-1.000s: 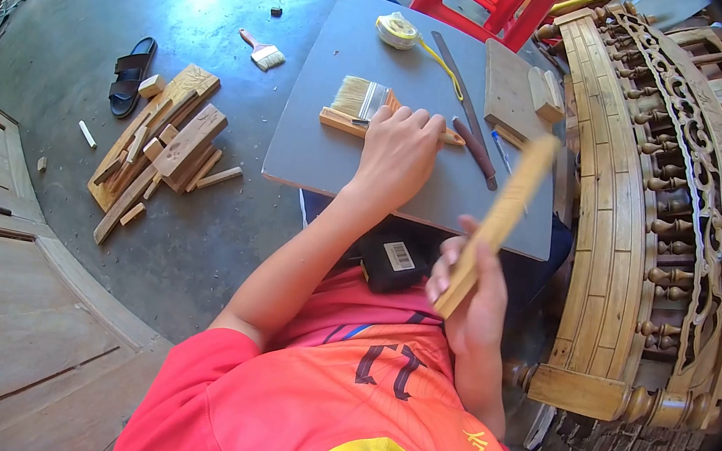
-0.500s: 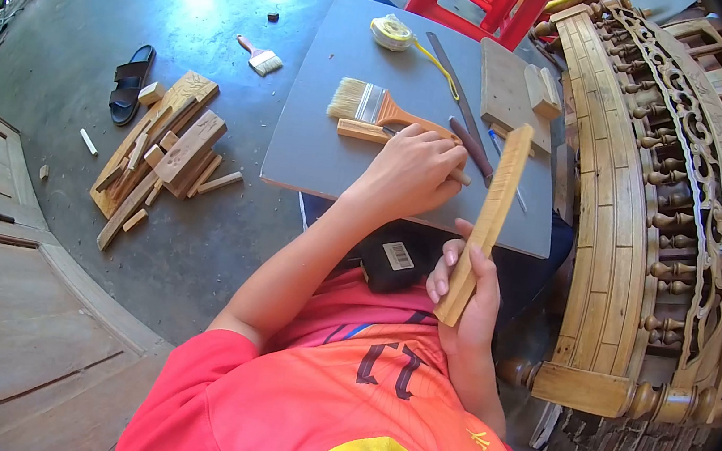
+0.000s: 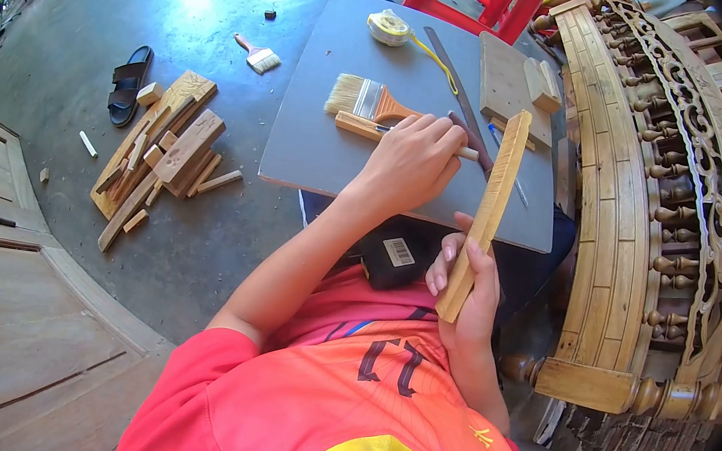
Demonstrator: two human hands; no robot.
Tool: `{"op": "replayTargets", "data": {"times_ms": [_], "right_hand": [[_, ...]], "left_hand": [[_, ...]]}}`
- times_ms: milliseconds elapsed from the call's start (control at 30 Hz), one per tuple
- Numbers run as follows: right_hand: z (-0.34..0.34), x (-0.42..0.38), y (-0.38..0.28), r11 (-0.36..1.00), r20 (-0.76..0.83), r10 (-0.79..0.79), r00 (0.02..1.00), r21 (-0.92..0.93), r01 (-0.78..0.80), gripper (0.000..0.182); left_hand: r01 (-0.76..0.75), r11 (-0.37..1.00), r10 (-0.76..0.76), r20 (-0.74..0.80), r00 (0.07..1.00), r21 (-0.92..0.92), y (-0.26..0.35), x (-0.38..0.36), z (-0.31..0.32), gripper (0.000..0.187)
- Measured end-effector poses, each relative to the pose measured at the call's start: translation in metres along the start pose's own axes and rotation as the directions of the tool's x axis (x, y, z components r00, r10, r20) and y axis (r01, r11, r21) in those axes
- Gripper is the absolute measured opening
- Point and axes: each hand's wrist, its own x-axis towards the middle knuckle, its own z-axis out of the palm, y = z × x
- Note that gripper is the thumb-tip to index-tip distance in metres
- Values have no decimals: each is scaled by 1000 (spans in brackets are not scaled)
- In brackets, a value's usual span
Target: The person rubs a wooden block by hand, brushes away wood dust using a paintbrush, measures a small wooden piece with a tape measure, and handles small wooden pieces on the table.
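Observation:
My left hand [image 3: 412,160] is closed over the board [image 3: 311,152], with the pale end of a thin rod [image 3: 467,153] jutting from its fingers. A wide paintbrush [image 3: 376,101] and a wooden strip [image 3: 358,126] lie beside its knuckles. My right hand [image 3: 469,284], near the board's front edge, grips the lower end of a long, slightly curved wooden piece [image 3: 491,205], which is held tilted upward. Behind that piece, a dark file-like tool [image 3: 452,74] and a blue pen [image 3: 496,134] rest on the board.
A yellow tape measure [image 3: 390,28] and wooden blocks [image 3: 509,80] sit on the board's far part. Wood scraps [image 3: 190,146], a small brush [image 3: 257,55] and a sandal [image 3: 130,84] are on the floor at left. Carved wooden furniture [image 3: 612,202] stands at right, a red stool [image 3: 474,0] behind.
My left hand has shifted slightly, and the rod end at its fingers has moved up and now points more to the right. My right hand still grips the wooden piece, which has tilted slightly.

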Motion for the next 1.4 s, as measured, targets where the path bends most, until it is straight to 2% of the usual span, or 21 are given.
{"op": "replayTargets", "data": {"times_ms": [300,400,533,633,733,800,867,967,1067,1167,1200,1267,1367,1400], "right_hand": [[5,-1,1,998,-41,-48,998,-54,46,41],[-2,3,-7,964,-16,-195,981,-188,188,41],[1,10,-40,787,-16,-555,832,-335,518,60],[7,14,-57,692,-32,-693,720,-312,651,72],[5,13,-56,700,-47,-688,724,-306,645,75],[3,9,-45,779,-66,-608,791,-237,580,64],[0,1,-34,823,-76,-473,878,-393,410,59],[-20,-2,-30,835,-15,-196,981,-528,159,57],[-14,-5,-31,844,-17,-208,978,-508,171,53],[-2,-8,-27,923,-76,-323,943,-244,296,51],[-4,-9,-24,929,-72,-307,949,-239,283,52],[-10,-12,-17,938,-61,-278,959,-233,257,52],[-28,-15,-26,873,-15,7,1000,-487,-13,53],[-29,-15,-27,883,4,-51,999,-466,47,53]], "left_hand": [[12,1000,-13,-16,1000,-25,-2,1,-1,15],[52,999,-52,-32,998,5,1,4,-4,15],[103,995,-104,-103,989,-11,-2,5,4,12],[132,991,-130,-100,986,15,-2,6,4,14],[127,992,-125,-112,986,5,0,11,5,16],[141,990,-140,-76,987,6,1,11,2,17],[140,990,-142,-81,987,-22,1,14,-1,18],[158,985,-164,-88,983,-72,1,13,-2,19],[165,983,-171,-88,981,-77,2,13,-2,19],[151,988,-153,-64,986,-40,3,13,-4,19],[144,989,-146,-66,987,-34,4,13,-4,18],[137,990,-139,-65,988,-32,3,14,-4,18],[147,989,-149,-58,987,-33,1,14,-2,18],[148,989,-149,-58,987,-27,1,14,-1,18]]}}
